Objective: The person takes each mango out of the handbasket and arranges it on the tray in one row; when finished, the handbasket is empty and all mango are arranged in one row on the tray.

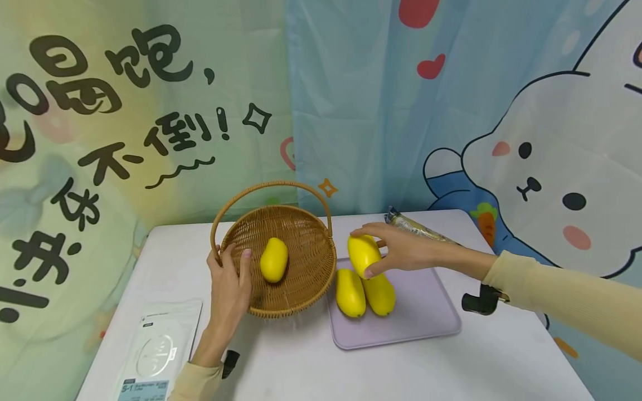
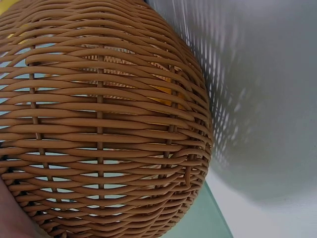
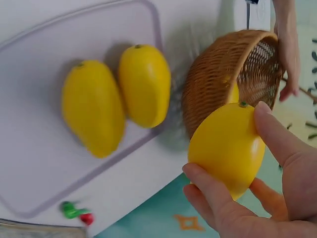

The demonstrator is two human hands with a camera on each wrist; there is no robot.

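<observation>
A yellow mango (image 1: 363,255) is in my right hand (image 1: 408,248), pinched between thumb and fingers above the lilac tray (image 1: 421,312). Two more mangoes, one on the left (image 1: 350,293) and one on the right (image 1: 379,295), lie side by side on that tray. To the left stands a round wicker basket (image 1: 306,278) with a tall handle; another mango (image 1: 274,260) lies inside it. My left hand (image 1: 228,287) grips the basket's left rim. The left wrist view is mostly filled by the basket's woven wall (image 2: 104,119). In the right wrist view the held mango (image 3: 228,146) is beside the basket.
A white printed pouch (image 1: 157,351) lies at the table's left front. Behind the tray is a long shiny wrapped package (image 1: 418,227), partly hidden by my right arm. A small green and red item (image 3: 74,210) shows near the tray. Printed curtains (image 1: 341,111) hang behind the table.
</observation>
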